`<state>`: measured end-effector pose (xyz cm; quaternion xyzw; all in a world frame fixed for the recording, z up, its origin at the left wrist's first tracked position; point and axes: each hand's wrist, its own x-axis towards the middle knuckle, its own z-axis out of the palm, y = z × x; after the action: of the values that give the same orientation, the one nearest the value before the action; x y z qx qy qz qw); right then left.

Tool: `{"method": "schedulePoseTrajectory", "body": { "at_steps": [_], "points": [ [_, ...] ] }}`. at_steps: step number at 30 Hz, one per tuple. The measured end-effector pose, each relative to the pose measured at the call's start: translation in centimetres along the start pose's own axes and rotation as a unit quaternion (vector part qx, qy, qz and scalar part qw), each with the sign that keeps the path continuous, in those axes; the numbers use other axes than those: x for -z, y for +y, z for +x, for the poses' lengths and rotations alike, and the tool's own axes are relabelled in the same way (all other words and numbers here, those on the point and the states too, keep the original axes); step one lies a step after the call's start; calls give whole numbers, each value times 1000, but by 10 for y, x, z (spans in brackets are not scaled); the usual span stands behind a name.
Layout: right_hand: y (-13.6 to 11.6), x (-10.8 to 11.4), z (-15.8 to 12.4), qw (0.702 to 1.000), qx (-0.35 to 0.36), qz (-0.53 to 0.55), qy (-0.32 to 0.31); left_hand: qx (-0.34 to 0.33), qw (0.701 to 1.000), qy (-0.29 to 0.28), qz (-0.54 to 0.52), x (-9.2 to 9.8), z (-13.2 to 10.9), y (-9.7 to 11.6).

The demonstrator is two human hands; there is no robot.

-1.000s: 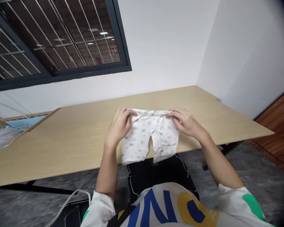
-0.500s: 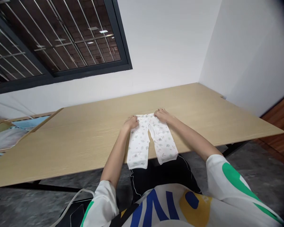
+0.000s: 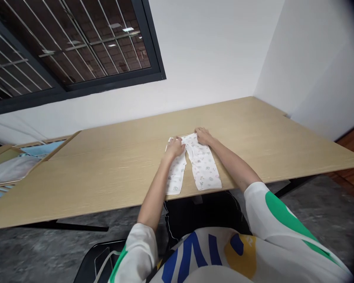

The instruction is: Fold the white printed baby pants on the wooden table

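Small white printed pants (image 3: 205, 167) lie spread on the wooden table (image 3: 115, 165), waistband toward the wall and both legs toward the near edge. My left hand (image 3: 176, 147) rests on the upper left part of the pants, below the waistband, with its fingers bent over the cloth. At the right end of the waistband is my right hand (image 3: 203, 135), its fingers closed on the corner of the fabric. A narrow gap separates the two pant legs.
A wooden crib with bedding (image 3: 14, 169) stands at the left end of the table. A barred window (image 3: 85, 39) is in the wall behind. A black chair (image 3: 98, 259) sits below the near edge.
The pants have moved away from me, so their leg ends now lie on the table instead of hanging past its edge. My left hand has shifted inward from the waistband's left corner onto the cloth.
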<state>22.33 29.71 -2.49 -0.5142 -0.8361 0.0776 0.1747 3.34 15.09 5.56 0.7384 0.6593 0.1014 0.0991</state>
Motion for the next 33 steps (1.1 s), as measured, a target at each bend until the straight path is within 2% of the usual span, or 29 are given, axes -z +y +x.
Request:
{"method": "schedulePoseTrajectory", "body": {
  "at_steps": [3, 6, 8, 11, 16, 21, 27, 30, 33],
  "points": [
    [8, -2, 3, 997, -64, 26, 19, -88, 994, -46, -55, -20, -44, 48],
    [15, -3, 4, 993, -112, 46, 13, -172, 972, -133, -87, -50, -88, 87],
    [18, -3, 5, 990, -131, 60, 6, -175, 976, -127, -32, -69, -108, 102],
    [19, -1, 6, 984, -152, 90, 4, -169, 977, -125, 21, -85, -120, 107],
    [10, 2, 7, 972, -168, 163, 20, -207, 970, -124, -22, -86, -119, 99],
    [-5, 13, 13, 958, -191, 207, 47, -200, 972, -101, -65, -79, -130, 86],
    [-38, 25, 31, 950, -202, 229, 64, -99, 966, -19, -239, -63, -167, 47],
    [-64, 23, 42, 950, -199, 232, 63, -31, 962, 34, -268, -53, -188, 19],
    [-96, 14, 52, 954, -179, 232, 62, 37, 964, 92, -248, -43, -205, -9]
  ]
}}
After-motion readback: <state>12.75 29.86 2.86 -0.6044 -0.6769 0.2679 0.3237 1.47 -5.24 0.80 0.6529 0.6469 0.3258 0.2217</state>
